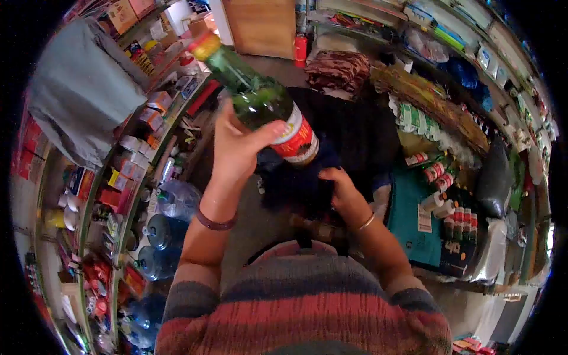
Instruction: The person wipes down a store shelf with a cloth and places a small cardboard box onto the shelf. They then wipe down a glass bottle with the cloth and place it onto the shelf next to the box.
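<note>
We see the green bottle [260,97] in the upper middle of the frame, held aloft and tilted, with its cap [204,47] toward the upper left and its base toward the lower right. The left grip [238,145] is wrapped around the lower body, its thumb lying across the edge of the red and white label [296,136]. The right grip [342,188], near the centre of the frame, has its digits partly curled beside some dark cloth [355,121]; we cannot tell whether it pinches anything.

We take the bottle for glass: stiff, smooth, likely fairly heavy if full, and apt to crack if knocked. Bare glass would be slippery when damp, so the papery label probably gives us better purchase. We would hold it around the broad body, with a second hand under the base for support, rather than by the narrow neck alone.

The left grip's other fingers are mostly hidden behind the glass. Blur softens the cap, and the label's print is unreadable to us. We cannot judge how much liquid is inside. The dark cloth loses its folds in shadow, and the similar bottles [433,172] at the right of the frame are partly covered by one another.
</note>
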Available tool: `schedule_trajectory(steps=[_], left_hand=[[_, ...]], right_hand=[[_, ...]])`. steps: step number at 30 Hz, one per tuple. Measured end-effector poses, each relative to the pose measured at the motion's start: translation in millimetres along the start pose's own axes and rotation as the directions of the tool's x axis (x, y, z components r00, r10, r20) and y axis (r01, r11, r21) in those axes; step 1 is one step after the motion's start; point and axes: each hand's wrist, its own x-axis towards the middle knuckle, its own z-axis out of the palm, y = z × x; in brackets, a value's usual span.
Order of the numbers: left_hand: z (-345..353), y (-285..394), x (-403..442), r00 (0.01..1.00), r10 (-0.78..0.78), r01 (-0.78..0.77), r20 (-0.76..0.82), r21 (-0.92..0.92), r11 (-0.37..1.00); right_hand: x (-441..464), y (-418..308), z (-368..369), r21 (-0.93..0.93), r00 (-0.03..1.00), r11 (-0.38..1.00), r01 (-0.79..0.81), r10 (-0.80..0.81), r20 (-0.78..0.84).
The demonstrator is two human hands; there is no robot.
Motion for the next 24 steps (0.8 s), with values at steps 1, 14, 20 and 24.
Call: schedule_trajectory(steps=[1, 14, 20, 24], left_hand=[[-1.7, -0.8, -0.5, 1.0, -0.02, 0.019, 0.021, 0.059, 0.998], [-24.2, -23.7, -21.9, 0.984, -0.038, -0.112, 0.172, 0.781, 0.615], [-34.1, -33.0, -46.3, 0.927, -0.343, 0.256, 0.152, 0.412, 0.875], [-44.4, -36.6, -52.6, 0.836, -0.5, 0.509, 0.226, 0.022, 0.861]], right_hand=[[2.5, 5.6, -8.4, -0.046, 0.998, 0.998, -0.04, 0.038, -0.043], [0.2, -97.4, 107.5, -0.686, 0.43, -0.266, 0.677, -0.614, 0.662], [47.3, -54.6, 104.5, -0.696, 0.22, -0.275, 0.663, -0.817, 0.533], [62.8, -40.8, 112.2, -0.721, 0.319, 0.066, 0.69, -0.921, 0.221]])
